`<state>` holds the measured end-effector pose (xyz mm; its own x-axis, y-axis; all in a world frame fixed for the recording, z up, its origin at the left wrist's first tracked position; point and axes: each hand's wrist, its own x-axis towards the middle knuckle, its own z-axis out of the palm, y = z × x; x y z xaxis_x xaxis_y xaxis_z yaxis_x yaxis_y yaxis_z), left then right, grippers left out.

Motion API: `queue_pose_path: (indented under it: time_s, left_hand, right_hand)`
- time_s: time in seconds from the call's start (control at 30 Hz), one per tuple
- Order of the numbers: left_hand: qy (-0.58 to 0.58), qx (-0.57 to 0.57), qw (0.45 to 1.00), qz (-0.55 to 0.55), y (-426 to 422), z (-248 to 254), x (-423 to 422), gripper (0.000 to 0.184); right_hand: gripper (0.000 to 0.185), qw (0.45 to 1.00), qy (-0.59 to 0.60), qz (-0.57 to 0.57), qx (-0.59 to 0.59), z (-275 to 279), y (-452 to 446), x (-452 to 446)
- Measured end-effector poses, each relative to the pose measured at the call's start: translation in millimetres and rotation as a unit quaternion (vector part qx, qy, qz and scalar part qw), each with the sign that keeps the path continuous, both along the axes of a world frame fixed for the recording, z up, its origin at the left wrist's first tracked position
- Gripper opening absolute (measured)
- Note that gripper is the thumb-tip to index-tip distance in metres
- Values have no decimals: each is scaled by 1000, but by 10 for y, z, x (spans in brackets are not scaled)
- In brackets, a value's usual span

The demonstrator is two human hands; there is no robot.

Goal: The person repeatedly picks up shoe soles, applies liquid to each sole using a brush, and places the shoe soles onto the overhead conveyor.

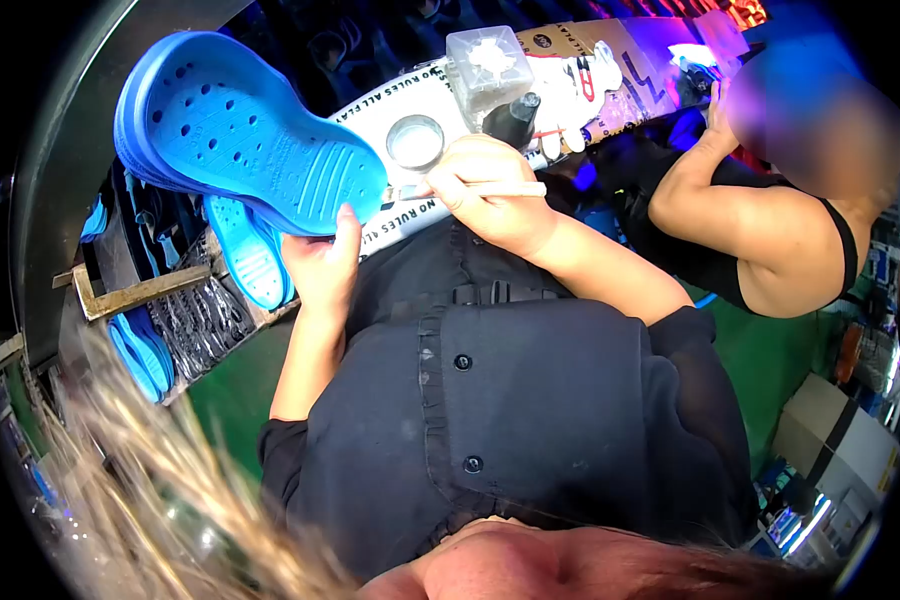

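A large blue shoe sole (260,140), with holes at one end and ridges at the other, is tilted up on the left; layered edges show along its far side. My left hand (320,262) is closed on its near end, thumb on top, fingers hidden beneath. Between the fingers of my right hand (495,190) is a brush with a pale handle (515,188). The brush tip is close to the sole's rim; whether they touch, I cannot tell. Just beyond that hand stands a round open tin (415,143) with pale contents.
A clear plastic container (488,65), a dark bottle (513,122) and white gloves (570,95) sit on the printed bench covering (370,108). More blue soles (245,250) lie at left beside a wooden frame (140,290). Another person (770,190) works at right.
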<state>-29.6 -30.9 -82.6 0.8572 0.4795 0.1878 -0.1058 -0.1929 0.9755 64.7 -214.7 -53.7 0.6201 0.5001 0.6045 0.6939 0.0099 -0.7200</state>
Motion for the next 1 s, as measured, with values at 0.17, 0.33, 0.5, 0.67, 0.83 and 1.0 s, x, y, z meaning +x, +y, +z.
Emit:
queue_pose_path:
  time_s: [0.17, 0.33, 0.5, 0.67, 0.83, 1.0]
  left_hand:
    - [-16, -1, 1000, -5, -18, 71, -5, 28]
    - [-1, 29, 999, -14, -7, 98, -28, 26]
    - [3, -3, 1000, 0, -56, 111, -14, 28]
    - [12, 19, 1000, 0, -11, 113, -28, 29]
    - [-6, 13, 1000, 8, -37, 73, -9, 27]
    - [-22, 81, 996, -5, 21, -9, -29, 26]
  right_hand:
    - [13, 999, -37, -2, -36, -35, -21, 23]
    - [11, 998, -40, -14, -44, -77, -122, 48]
    - [7, 997, -65, 15, -44, -4, -54, 33]
    - [7, 993, -114, -11, -31, -79, -96, 79]
    - [9, 993, -112, 13, -34, -40, -47, 5]
    - [9, 996, -72, 20, -49, -58, -61, 13]
